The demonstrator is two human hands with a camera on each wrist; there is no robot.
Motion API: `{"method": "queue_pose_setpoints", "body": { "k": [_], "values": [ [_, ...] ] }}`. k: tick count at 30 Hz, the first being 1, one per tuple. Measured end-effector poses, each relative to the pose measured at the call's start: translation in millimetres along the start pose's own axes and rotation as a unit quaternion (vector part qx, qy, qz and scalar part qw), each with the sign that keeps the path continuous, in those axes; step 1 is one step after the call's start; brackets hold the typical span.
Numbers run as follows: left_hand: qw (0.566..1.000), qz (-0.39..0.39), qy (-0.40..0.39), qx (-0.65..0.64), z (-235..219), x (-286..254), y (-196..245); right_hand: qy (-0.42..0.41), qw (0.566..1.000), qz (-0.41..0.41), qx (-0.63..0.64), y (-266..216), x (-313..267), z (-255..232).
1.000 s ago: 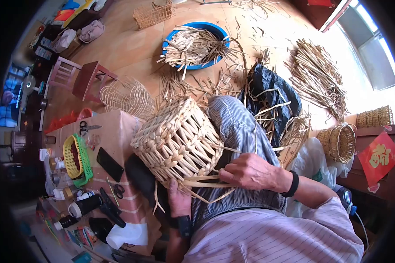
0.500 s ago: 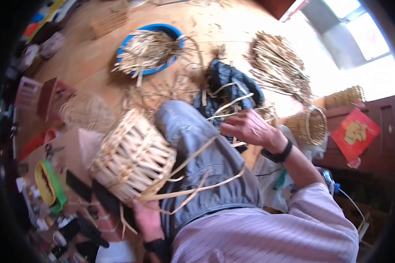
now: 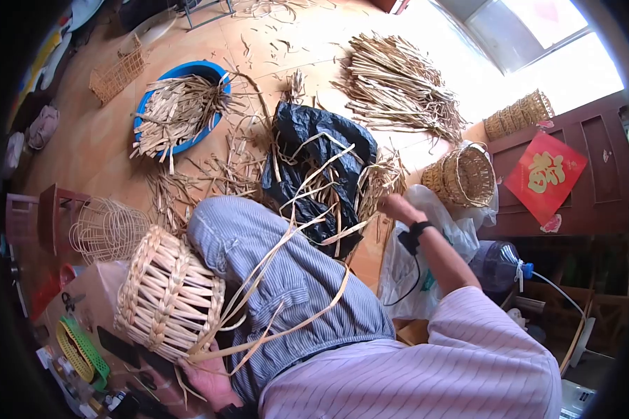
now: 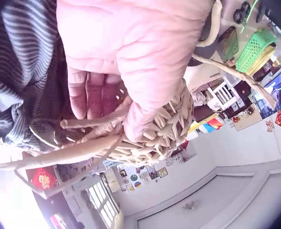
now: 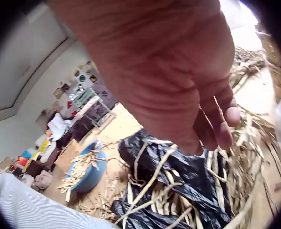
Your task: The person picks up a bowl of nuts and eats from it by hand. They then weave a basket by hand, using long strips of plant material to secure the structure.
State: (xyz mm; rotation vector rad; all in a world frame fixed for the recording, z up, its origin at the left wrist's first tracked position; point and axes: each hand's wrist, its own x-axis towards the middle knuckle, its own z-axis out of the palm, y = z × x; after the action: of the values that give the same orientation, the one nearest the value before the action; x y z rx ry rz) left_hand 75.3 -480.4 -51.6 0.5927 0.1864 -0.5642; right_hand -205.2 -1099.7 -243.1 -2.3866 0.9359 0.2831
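Note:
A half-woven straw basket [image 3: 171, 293] lies tilted on its side at the left thigh, with long loose strands [image 3: 286, 237] trailing from its rim across the striped trousers. My left hand [image 3: 213, 380] grips its near edge. In the left wrist view the thumb of the left hand [image 4: 135, 52] presses on the weave by the strands, the fingers bent inside. Off to the right, my right hand [image 3: 400, 209] hangs over a pile of dry straw [image 3: 384, 174] beside a black plastic bag [image 3: 321, 140]. Its loosely bent fingers [image 5: 221, 136] show nothing between them in the right wrist view.
A blue basin [image 3: 182, 68] of straw stands on the floor ahead, and a large straw bundle [image 3: 398, 84] lies further right. Finished baskets [image 3: 461, 174] stand by the red-papered cabinet [image 3: 587, 202]. At the left is a low table [image 3: 84, 286] with a green basket [image 3: 94, 363].
My right hand has let go of the strands by the basket and moved right to the straw pile. The view has swung right, while the left hand keeps its grip on the basket.

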Motion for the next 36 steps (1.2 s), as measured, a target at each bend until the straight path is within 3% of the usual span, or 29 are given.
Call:
{"method": "queue_pose_setpoints", "body": {
  "k": [1,3,4,5,10,11,12,15,18,23,26,27,30,31,33,34,36],
  "values": [
    [0.999,0.026,0.028,0.006,3,0,-3,-0.049,0.997,0.040,0.054,-16,-15,2],
    [0.998,0.040,0.047,0.003,5,-1,-4,-0.085,0.994,0.060,0.026,19,-26,60],
    [0.997,0.047,0.057,0.002,4,-2,-3,-0.112,0.983,0.122,0.076,9,-38,73],
    [0.998,0.046,0.026,0.028,-5,-2,0,-0.112,0.977,0.126,0.129,5,-49,87],
    [0.997,0.059,0.012,0.049,-3,-1,0,0.057,0.990,-0.008,0.131,-64,-52,128],
    [0.997,0.058,0.010,0.047,0,1,0,0.022,0.989,0.023,0.143,-93,-45,114],
    [0.997,0.058,0.009,0.045,3,2,0,0.073,0.984,-0.008,0.161,-107,-31,125],
    [0.996,0.069,-0.010,0.063,2,2,0,0.092,0.978,-0.059,0.175,-158,11,127],
    [0.996,0.071,-0.019,0.051,0,0,0,0.082,0.980,-0.087,0.159,-196,55,123],
    [0.996,0.082,0.003,0.040,1,-3,-1,-0.074,0.992,-0.100,0.003,-224,93,133],
    [0.996,0.082,-0.007,0.046,9,-3,-4,-0.036,0.988,-0.144,-0.051,-197,100,163],
    [0.995,0.084,-0.003,0.044,12,-4,-5,-0.028,0.993,-0.106,-0.038,-197,94,155],
    [0.995,0.088,0.013,0.042,13,-3,-6,0.073,0.993,-0.059,0.076,-184,74,133],
    [0.995,0.089,0.020,0.042,12,-4,-6,0.090,0.980,-0.018,0.178,-176,67,129],
    [0.994,0.087,0.038,0.045,12,-3,-5,0.118,0.934,0.023,0.336,-159,47,118],
    [0.994,0.087,0.047,0.045,12,-3,-5,0.085,0.887,0.094,0.444,-154,40,111],
    [0.992,0.092,0.066,0.053,7,-3,-5,0.083,0.835,0.179,0.514,-143,24,95]
  ]
}}
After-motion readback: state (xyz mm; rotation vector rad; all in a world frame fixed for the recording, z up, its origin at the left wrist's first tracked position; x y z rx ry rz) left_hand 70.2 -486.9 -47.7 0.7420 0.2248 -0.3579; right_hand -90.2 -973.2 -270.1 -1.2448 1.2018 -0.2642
